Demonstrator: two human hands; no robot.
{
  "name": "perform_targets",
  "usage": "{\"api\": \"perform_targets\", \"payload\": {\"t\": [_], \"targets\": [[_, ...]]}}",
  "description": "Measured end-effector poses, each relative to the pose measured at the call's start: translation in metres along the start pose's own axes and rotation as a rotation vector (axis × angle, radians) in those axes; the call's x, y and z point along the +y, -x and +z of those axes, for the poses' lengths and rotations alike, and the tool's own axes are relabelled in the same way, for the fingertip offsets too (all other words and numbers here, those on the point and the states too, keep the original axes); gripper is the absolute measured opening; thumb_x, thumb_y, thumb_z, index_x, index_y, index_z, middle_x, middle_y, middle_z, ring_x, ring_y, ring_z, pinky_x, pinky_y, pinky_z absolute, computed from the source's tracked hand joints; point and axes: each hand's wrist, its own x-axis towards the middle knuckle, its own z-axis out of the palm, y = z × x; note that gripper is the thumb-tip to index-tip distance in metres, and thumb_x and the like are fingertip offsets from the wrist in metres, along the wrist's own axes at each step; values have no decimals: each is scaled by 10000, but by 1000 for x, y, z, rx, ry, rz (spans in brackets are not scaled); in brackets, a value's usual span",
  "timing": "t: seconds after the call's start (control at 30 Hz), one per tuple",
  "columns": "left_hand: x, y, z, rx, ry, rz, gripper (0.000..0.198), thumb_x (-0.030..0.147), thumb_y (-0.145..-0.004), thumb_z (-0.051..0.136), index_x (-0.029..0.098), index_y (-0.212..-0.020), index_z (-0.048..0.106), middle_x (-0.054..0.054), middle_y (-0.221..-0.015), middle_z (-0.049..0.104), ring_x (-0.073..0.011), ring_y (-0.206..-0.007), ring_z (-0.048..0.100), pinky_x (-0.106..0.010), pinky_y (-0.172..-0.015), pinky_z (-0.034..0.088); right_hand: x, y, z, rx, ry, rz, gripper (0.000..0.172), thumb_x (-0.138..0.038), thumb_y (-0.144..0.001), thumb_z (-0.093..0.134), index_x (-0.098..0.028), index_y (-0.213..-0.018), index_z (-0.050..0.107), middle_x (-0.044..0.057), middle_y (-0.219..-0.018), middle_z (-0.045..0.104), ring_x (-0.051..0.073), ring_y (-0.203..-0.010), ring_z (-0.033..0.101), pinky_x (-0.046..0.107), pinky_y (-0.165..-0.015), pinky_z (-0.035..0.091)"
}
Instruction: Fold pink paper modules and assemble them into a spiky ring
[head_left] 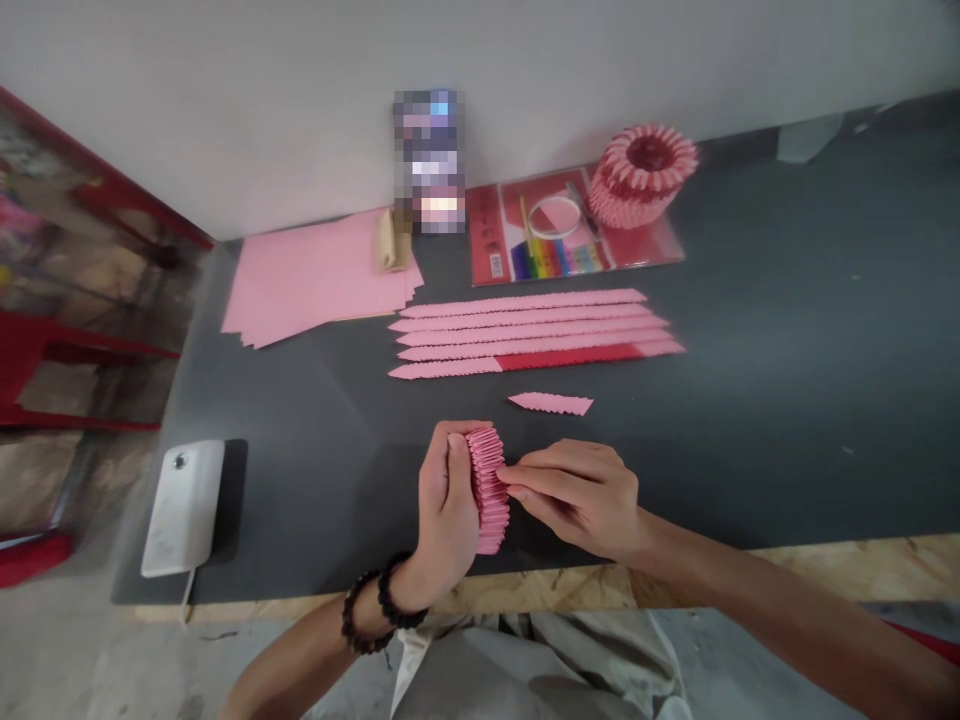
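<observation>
My left hand (444, 500) is wrapped round a pink ring of folded paper pieces (488, 490), held just above the near edge of the dark table mat (787, 400). My right hand (577, 497) has its fingers pressed together at the ring's right side, fingertips touching the folded pieces. A short strip of joined pink pieces (551, 403) lies just beyond my hands. Several long pink strips (525, 325), one partly red, lie in a row farther back.
A stack of pink paper sheets (315, 275) lies at the back left. A finished pink and red ring model (643, 175) stands on a plastic paper pack (570, 240) at the back right. A white device (184, 505) lies at the left.
</observation>
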Motion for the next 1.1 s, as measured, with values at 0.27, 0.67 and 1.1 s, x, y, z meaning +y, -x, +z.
{"api": "perform_targets", "payload": {"t": [0.27,0.67,1.1], "targets": [[1,1,-1,-6,-28,34,356,421,-1098,380,217,-1034,665,-18,-915,655,-147,-796,584,-270,-738,456,0,-2,-1,16,16,6,261,-146,-933,693,-243,-1170,746,12,-847,779,122,-656,703,250,-599,565],[7,4,-1,-15,-86,82,351,398,-1102,372,218,-1019,662,-14,-902,676,-142,-801,601,-251,-763,474,-1,-5,-2,39,-7,24,197,-104,-913,709,-190,-1079,770,46,-845,778,131,-666,699,259,-606,568],[4,5,-2,-34,-131,104,370,400,-1103,355,216,-1057,673,-42,-961,697,-167,-876,641,-279,-817,493,-2,-6,-4,36,21,51,209,-146,-938,681,-242,-1103,768,24,-835,784,127,-646,702,256,-596,576]]}}
